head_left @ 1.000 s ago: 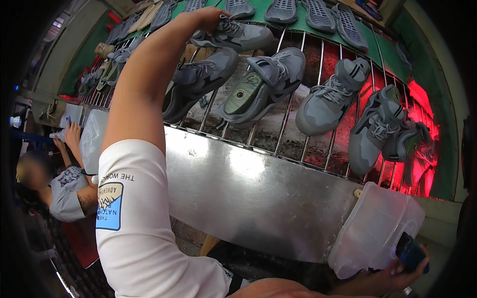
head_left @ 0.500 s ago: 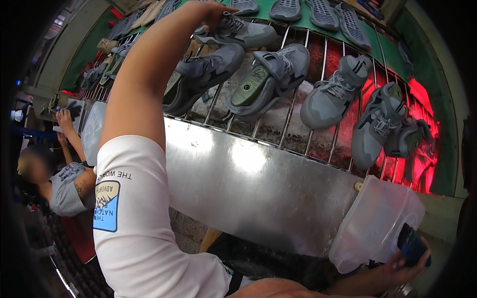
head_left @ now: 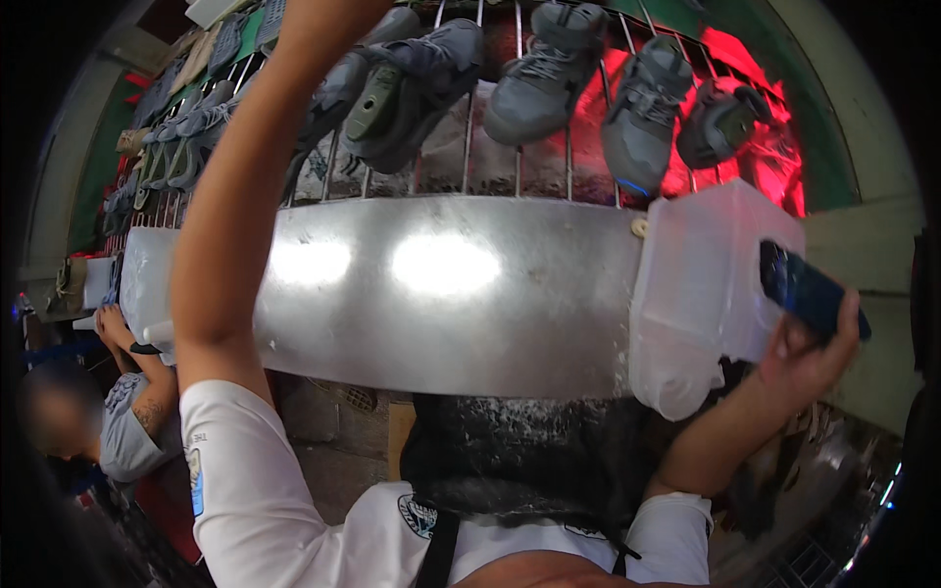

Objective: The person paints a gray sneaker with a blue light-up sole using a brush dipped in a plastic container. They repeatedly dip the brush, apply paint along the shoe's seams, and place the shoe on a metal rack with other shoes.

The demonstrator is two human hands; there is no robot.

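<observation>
Dark phone-like slab [head_left: 810, 292] held in my right hand [head_left: 819, 349], just beside a cloudy plastic bin [head_left: 686, 284], grey shoes [head_left: 541, 83] on metal bars [head_left: 569, 169], my left hand out of view, its hold I cannot tell, small sleeve lettering [head_left: 199, 438], round emblem [head_left: 419, 514] on my chest

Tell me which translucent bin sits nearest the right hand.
The right bin, at the right end of the metal sheet, beside the right hand and the dark flat object it holds; the left bin stands beyond the left forearm.
</observation>
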